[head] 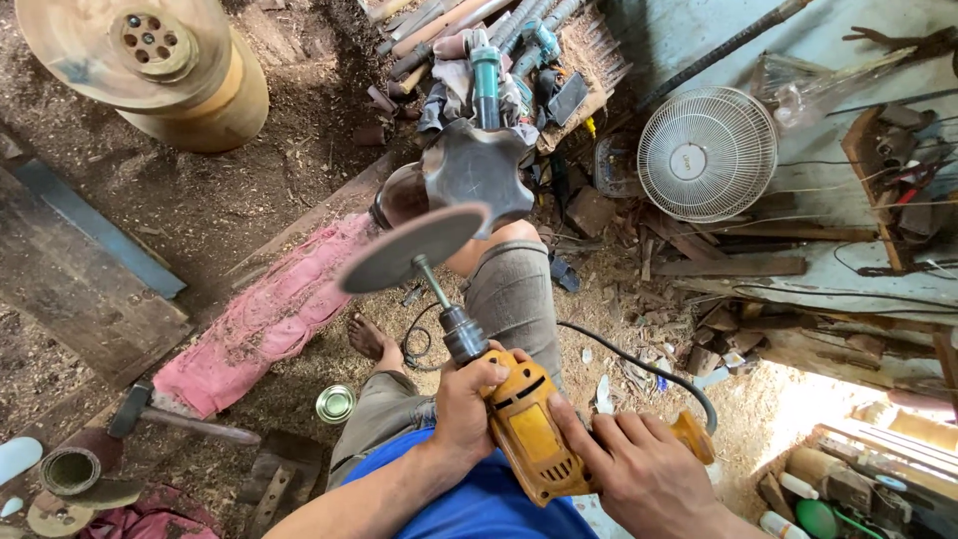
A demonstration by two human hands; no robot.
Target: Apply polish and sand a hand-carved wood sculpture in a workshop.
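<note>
**Yellow drill with sanding disc held over the lap**

Yellow electric drill (534, 439) sits in both hands above the person's knees, its round sanding disc (411, 248) lying just before a dark lobed wooden piece (479, 175). Left hand (467, 404) wraps the drill's front by the chuck; right hand (639, 469) closes around its rear body. Nearby, a white fan (707, 153) stands on the sawdust floor (230, 200).

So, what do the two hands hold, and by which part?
Both hold one yellow electric drill: the left hand grips its front, just behind the chuck; the right hand wraps the rear body near the handle.
</note>
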